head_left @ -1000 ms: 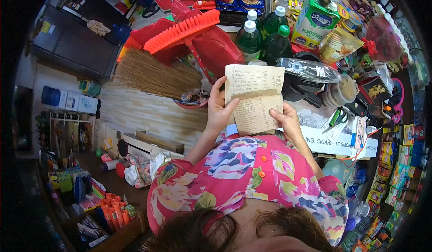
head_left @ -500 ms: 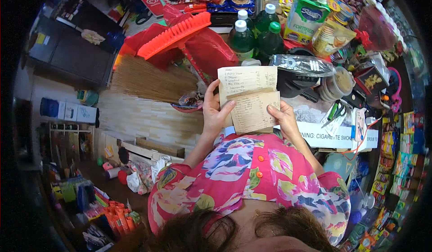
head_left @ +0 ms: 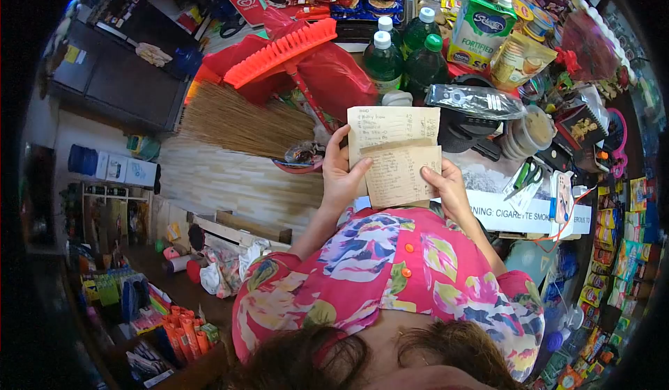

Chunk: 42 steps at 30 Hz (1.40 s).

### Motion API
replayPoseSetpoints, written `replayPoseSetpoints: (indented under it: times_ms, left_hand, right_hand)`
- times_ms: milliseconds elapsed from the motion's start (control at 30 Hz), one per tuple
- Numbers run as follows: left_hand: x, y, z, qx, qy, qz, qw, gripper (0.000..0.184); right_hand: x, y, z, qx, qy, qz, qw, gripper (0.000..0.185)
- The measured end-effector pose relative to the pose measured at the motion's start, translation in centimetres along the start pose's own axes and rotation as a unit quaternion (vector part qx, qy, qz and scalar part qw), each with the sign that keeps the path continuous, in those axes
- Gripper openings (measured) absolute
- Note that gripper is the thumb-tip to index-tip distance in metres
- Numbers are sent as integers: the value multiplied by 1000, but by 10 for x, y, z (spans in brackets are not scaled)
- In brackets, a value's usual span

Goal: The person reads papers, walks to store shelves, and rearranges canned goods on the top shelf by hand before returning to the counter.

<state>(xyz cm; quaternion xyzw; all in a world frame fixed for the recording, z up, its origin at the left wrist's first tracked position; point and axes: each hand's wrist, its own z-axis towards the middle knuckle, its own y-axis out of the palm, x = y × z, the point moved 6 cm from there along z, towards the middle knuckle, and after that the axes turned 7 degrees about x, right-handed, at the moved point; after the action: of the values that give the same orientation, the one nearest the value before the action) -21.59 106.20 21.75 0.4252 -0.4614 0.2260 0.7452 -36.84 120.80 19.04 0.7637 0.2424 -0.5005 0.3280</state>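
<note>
Two handwritten paper lists are held up in front of my chest. The larger pale sheet (head_left: 394, 124) is behind, its upper part showing. In front of it lies a smaller brownish sheet (head_left: 401, 180), covering its lower part. My left hand (head_left: 341, 174) grips the left edges, thumb on the front and fingers behind. My right hand (head_left: 448, 186) pinches the right edge of the smaller sheet, thumb on top. The writing is too small to read fully.
Green bottles (head_left: 426, 66), a milk carton (head_left: 481, 28) and a wrapped remote (head_left: 475, 102) stand or lie beyond the papers. Scissors (head_left: 527, 177) and a phone (head_left: 562, 196) are at the right. A red brush (head_left: 281, 52) and straw broom (head_left: 244, 122) are at the left.
The view shifted left and then back right. Both hands keep their hold on the papers, and the smaller sheet has tilted slightly against the larger one.
</note>
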Motion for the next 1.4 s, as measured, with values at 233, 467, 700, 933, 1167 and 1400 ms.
replayPoseSetpoints:
  times_ms: [233, 467, 700, 933, 1167, 1400]
  left_hand:
    - [-2, -3, -4, -1, -7, 11, 1000, 66]
    - [-2, -2, -6, -4, 10, 33, 999, 64]
    - [0, -1, -5, -8, 7, 39, 999, 62]
    - [1, 2, -5, -9, 11, 23, 1000, 61]
    - [3, -1, -3, 3, 17, 26, 1000, 60]
    - [8, -9, 2, 41, 13, 1, 999, 52]
  right_hand:
    - [5, -2, 4, -14, -9, -13, 1000, 17]
    - [1, 3, 2, -11, 4, 15, 1000, 21]
    - [3, 0, 4, -8, 4, 10, 1000, 22]
    - [2, 1, 2, -5, 10, 13, 1000, 23]
    - [2, 1, 4, -24, -49, -17, 998, 26]
    - [-17, 2, 9, 1, -46, 20, 999, 23]
